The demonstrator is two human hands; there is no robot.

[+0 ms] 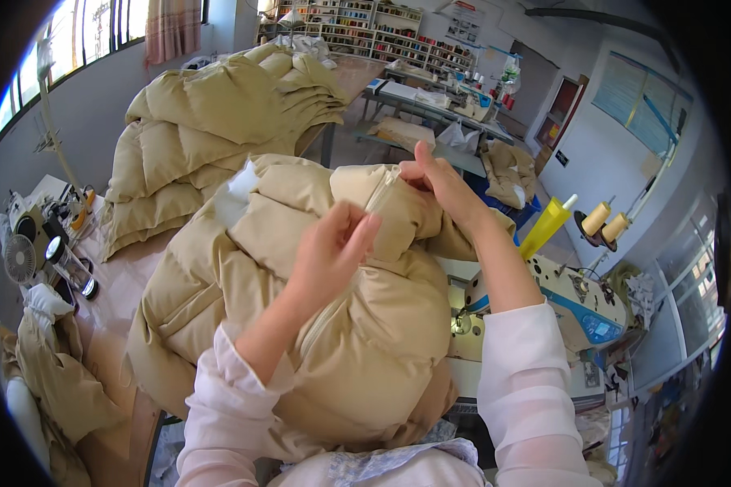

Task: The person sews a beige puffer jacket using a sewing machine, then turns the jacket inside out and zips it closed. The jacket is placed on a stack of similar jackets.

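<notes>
Pinching the zipper of a puffy tan coat, the left hand sits at 7 o'clock from the right hand, which grips it too.

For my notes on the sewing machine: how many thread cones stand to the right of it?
3: a tall yellow cone nearest the right hand, then two tan cones side by side further right. Others may be hidden.

windows at 10 o'clock, daylight coming in | pink curtain at 11 | shelving with small coloured items at 12 along the far wall | grey worktable at 1 | pale wall with blue-framed board at 2
</notes>
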